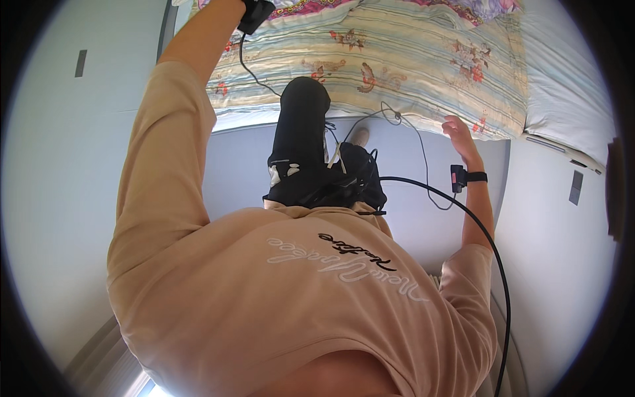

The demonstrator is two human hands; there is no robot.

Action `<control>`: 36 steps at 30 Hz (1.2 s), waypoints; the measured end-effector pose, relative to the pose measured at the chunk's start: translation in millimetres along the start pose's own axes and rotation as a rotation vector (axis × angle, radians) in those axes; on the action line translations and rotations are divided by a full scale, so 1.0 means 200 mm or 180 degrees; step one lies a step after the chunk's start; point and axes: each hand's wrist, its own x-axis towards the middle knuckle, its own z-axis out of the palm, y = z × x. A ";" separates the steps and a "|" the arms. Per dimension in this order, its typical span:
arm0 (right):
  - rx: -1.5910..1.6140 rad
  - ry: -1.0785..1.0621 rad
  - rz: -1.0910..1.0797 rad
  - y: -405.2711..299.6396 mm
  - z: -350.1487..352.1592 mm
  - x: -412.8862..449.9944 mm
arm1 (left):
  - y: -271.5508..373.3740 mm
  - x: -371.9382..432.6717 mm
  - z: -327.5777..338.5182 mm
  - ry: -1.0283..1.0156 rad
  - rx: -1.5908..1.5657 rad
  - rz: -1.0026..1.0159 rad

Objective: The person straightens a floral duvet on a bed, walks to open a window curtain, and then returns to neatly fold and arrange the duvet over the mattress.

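My left hand is beyond the top edge of the picture. A black wrist device (254,16) shows on that forearm, over the bed. My right hand (458,137) hangs by the bed's near side with its fingers loosely bent, and nothing shows in it. A small black box on a strap (458,178) sits on the right wrist. Before me a striped quilt (377,64) with red floral and bird prints covers the bed. Across its far part lies a purple and pink patterned cloth (317,9).
Thin black cables (424,149) run from both wrist devices toward my waist, one with a knot. A thicker black cable (488,233) arcs past my right arm. White bedding (565,84) lies at the right. Pale walls with a socket plate (575,187) flank both sides.
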 end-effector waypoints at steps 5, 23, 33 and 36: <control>-0.0230 -0.0214 0.0432 0.07 -0.05 -0.11 | -0.56 -0.56 0.03 -0.1643 0.1709 -0.0430; 0.0514 -0.0079 0.1985 0.14 0.15 -0.29 | -1.12 -2.25 0.46 -0.0031 -0.1783 -0.4627; -0.0382 0.0011 0.0990 -0.21 0.08 -0.10 | -0.94 -1.19 0.30 -0.0569 -0.0387 -0.1686; -0.0611 0.0043 0.0936 -0.20 0.01 -0.20 | -0.66 -1.10 0.30 -0.0999 -0.0541 -0.1742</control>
